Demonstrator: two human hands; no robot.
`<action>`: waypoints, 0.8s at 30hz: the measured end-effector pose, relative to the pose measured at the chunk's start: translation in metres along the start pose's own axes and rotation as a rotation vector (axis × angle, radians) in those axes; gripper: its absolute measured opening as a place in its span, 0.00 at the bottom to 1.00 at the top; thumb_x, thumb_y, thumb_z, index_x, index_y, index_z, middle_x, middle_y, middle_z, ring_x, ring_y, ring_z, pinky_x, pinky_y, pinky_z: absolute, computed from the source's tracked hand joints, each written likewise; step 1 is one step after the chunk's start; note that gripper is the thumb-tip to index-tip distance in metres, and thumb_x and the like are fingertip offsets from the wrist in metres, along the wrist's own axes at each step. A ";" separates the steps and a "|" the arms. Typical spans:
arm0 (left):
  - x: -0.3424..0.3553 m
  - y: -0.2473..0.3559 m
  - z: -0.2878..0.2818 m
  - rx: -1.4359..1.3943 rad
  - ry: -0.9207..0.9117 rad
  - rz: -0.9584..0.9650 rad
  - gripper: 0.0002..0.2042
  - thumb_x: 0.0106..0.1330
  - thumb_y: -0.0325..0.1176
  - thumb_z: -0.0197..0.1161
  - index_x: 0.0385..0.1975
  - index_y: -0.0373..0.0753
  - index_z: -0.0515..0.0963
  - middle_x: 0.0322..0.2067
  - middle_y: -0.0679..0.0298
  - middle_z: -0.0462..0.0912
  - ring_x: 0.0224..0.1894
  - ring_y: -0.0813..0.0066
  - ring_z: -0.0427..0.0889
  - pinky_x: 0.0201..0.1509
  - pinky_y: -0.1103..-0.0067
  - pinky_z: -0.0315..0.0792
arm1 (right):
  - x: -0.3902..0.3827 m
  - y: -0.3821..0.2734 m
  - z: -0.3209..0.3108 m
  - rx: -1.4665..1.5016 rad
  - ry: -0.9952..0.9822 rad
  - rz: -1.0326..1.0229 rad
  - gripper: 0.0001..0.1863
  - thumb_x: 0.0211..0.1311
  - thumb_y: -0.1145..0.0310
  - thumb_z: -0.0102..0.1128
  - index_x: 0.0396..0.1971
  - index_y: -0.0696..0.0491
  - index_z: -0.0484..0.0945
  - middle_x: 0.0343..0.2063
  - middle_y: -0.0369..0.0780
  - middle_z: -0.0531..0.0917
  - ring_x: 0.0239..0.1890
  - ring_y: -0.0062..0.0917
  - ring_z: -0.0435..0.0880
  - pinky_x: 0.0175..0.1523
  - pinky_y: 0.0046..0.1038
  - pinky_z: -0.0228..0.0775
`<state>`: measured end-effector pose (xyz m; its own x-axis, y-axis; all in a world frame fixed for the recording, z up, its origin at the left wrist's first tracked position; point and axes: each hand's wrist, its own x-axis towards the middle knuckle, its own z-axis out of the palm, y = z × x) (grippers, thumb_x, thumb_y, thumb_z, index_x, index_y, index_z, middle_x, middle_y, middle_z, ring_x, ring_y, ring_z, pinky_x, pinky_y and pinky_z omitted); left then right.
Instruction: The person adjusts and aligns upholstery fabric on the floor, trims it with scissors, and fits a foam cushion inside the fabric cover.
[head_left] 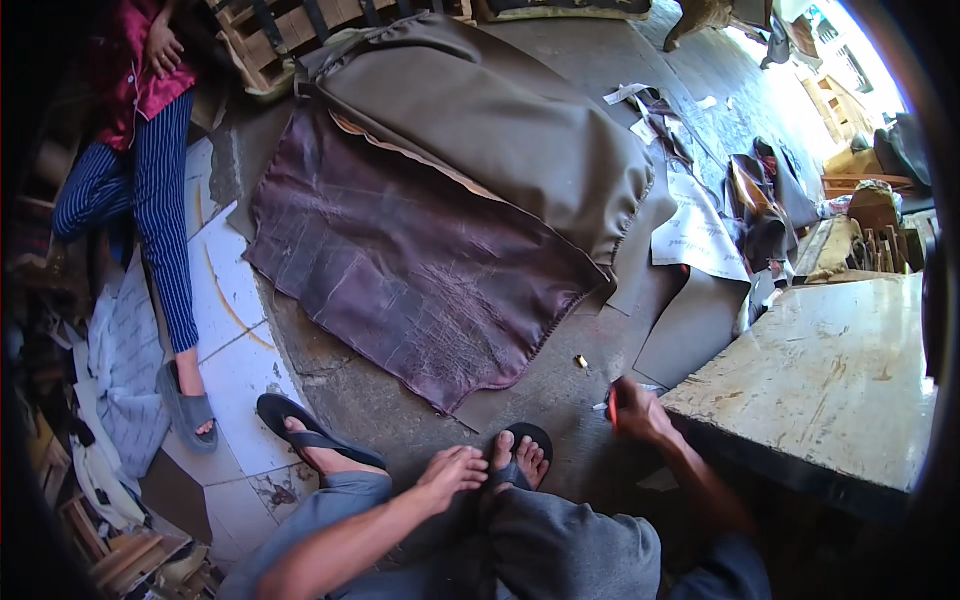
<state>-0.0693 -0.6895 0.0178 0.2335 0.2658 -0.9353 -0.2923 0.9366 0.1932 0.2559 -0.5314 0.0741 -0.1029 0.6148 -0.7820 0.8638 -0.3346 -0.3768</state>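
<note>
Clasping a red tool, the right hand has maroon leather spread flat forward-left of its grip, presumably for unobstructed access, while the left hand hangs loosely half-curled, apparently empty.

Floor here's grey, scuffed concrete, w/ a strip of white tiles on the left, cracked & stained in spots. Biggest thing on it: purple leather, creased, spread approx. flat in the mid. Brown leather lies along its far side, edges overlapping, puffed up in folds w/ a gathered rim. To the right, a flat brown offcut, part-covered by a white printed sheet; dark scraps heaped just past that. Tiny brassy bit sits on bare concrete btwn purple leather & desk; can't tell what it is. Crumpled white sheet far left, wood bits nr it.
</note>
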 end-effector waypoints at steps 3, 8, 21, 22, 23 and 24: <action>0.045 -0.030 0.039 -0.188 0.013 0.042 0.16 0.77 0.45 0.52 0.49 0.38 0.74 0.38 0.61 0.84 0.37 0.71 0.85 0.41 0.75 0.79 | 0.002 0.019 0.018 -0.002 -0.194 -0.277 0.22 0.62 0.51 0.66 0.38 0.57 0.80 0.30 0.46 0.85 0.37 0.34 0.87 0.42 0.35 0.77; 0.071 -0.032 0.068 -0.628 -0.143 0.087 0.16 0.76 0.46 0.54 0.50 0.41 0.75 0.36 0.61 0.86 0.31 0.72 0.85 0.30 0.77 0.77 | 0.030 -0.016 0.018 -0.164 -0.406 -0.245 0.32 0.60 0.39 0.66 0.41 0.58 0.81 0.31 0.45 0.86 0.36 0.33 0.85 0.42 0.36 0.75; 0.090 0.001 0.113 -1.111 0.044 0.096 0.16 0.69 0.50 0.65 0.46 0.45 0.78 0.33 0.67 0.85 0.30 0.77 0.82 0.30 0.79 0.77 | 0.078 -0.026 0.032 -0.328 -0.418 -0.425 0.31 0.60 0.36 0.63 0.40 0.53 0.83 0.32 0.46 0.86 0.37 0.41 0.86 0.43 0.40 0.76; 0.092 0.000 0.114 -1.111 0.083 0.076 0.16 0.67 0.50 0.67 0.41 0.45 0.79 0.32 0.68 0.85 0.29 0.78 0.81 0.30 0.79 0.76 | 0.078 -0.028 0.033 -0.311 -0.402 -0.457 0.31 0.60 0.36 0.62 0.40 0.53 0.83 0.32 0.47 0.86 0.37 0.41 0.86 0.43 0.40 0.76; 0.092 -0.001 0.114 -1.109 0.125 0.053 0.16 0.66 0.50 0.69 0.37 0.44 0.80 0.30 0.69 0.85 0.29 0.79 0.81 0.30 0.80 0.76 | 0.077 -0.030 0.035 -0.292 -0.390 -0.488 0.31 0.61 0.36 0.62 0.39 0.53 0.83 0.32 0.47 0.86 0.37 0.42 0.86 0.43 0.41 0.76; 0.092 -0.001 0.114 -1.112 0.126 0.046 0.16 0.66 0.50 0.69 0.37 0.44 0.80 0.30 0.69 0.85 0.29 0.79 0.81 0.30 0.80 0.76 | 0.076 -0.032 0.035 -0.293 -0.395 -0.482 0.31 0.61 0.36 0.62 0.39 0.53 0.83 0.32 0.47 0.86 0.37 0.42 0.86 0.43 0.41 0.76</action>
<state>0.0584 -0.6403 -0.0345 0.1241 0.2106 -0.9697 -0.9791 0.1846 -0.0852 0.2029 -0.4985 0.0094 -0.6327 0.3217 -0.7044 0.7688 0.1520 -0.6212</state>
